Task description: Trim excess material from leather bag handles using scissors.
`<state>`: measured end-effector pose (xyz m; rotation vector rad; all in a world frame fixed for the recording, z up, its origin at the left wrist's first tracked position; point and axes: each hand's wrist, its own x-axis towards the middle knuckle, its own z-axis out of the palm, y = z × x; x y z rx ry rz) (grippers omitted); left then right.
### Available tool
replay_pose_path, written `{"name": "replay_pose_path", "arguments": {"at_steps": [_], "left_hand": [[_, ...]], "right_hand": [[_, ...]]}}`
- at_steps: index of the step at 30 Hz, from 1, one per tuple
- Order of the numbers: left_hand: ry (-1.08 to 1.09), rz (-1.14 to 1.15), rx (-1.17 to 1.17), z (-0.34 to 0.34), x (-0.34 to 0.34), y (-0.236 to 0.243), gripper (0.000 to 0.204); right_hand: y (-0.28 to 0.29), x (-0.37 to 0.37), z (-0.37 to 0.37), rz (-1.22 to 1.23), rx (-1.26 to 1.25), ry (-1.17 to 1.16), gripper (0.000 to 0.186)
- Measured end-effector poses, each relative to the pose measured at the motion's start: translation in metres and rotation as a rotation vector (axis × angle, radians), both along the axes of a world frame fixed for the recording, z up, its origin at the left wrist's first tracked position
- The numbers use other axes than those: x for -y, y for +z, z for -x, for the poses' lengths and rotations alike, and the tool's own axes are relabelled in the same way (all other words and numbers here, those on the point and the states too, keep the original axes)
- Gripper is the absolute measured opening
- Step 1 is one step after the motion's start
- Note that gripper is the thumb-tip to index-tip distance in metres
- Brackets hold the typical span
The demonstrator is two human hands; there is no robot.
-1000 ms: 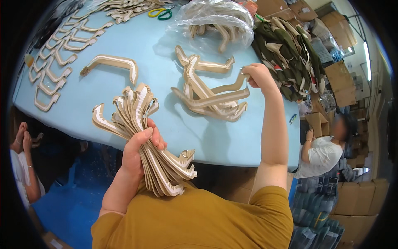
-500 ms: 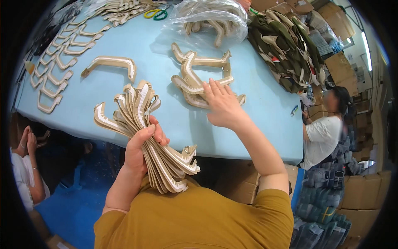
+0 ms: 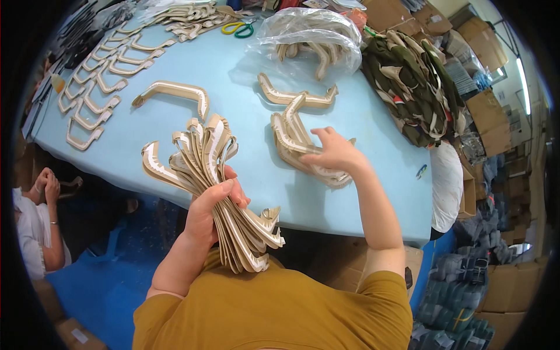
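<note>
My left hand (image 3: 218, 199) is closed around the middle of a thick bundle of beige bent fabric strips (image 3: 240, 233). They have notched edges and white tape along them, and their ends fan out above and below my fist. Over the table, my right hand (image 3: 338, 153) hovers at a small heap of similar strips (image 3: 286, 140), fingers apart and thumb close to the top ones. Whether the thumb touches them I cannot tell. Just beyond the heap lies a bent strip (image 3: 297, 99). Another single strip (image 3: 178, 88) rests beyond the bundle.
Rows of bent strips (image 3: 93, 108) cover the left of the blue table (image 3: 373, 201). Farther back are scissors (image 3: 238, 29) and a clear plastic bag (image 3: 309, 32) of strips. Dark green garments (image 3: 408, 93) are piled at right. One person's hands (image 3: 48, 185) show at left; a white sleeve (image 3: 446, 184) at right.
My right hand has lifted from flat on the strips and shifted nearer, its fingers now bent. The strips beneath lie closer together, apart from the far one. The person at right has leaned out of sight.
</note>
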<state>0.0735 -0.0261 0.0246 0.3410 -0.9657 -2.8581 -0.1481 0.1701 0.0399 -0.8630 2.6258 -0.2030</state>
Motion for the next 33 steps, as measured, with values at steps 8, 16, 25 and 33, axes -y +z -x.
{"name": "replay_pose_path", "arguments": {"at_steps": [8,16,25,33], "left_hand": [[-0.022,-0.015,0.038,0.0,0.0,0.003,0.03],[-0.014,0.017,0.005,0.001,0.006,0.012,0.03],[-0.004,0.013,0.047,0.006,0.015,0.003,0.031],[-0.025,-0.018,0.026,0.012,0.011,0.002,0.03]], "right_hand": [[-0.029,0.02,0.082,0.236,-0.282,0.005,0.038],[-0.063,0.049,0.134,0.077,-0.469,0.197,0.041],[-0.061,-0.007,0.174,-0.254,-0.387,-0.486,0.037],[-0.015,-0.045,0.15,-0.016,0.108,-0.269,0.061]]}}
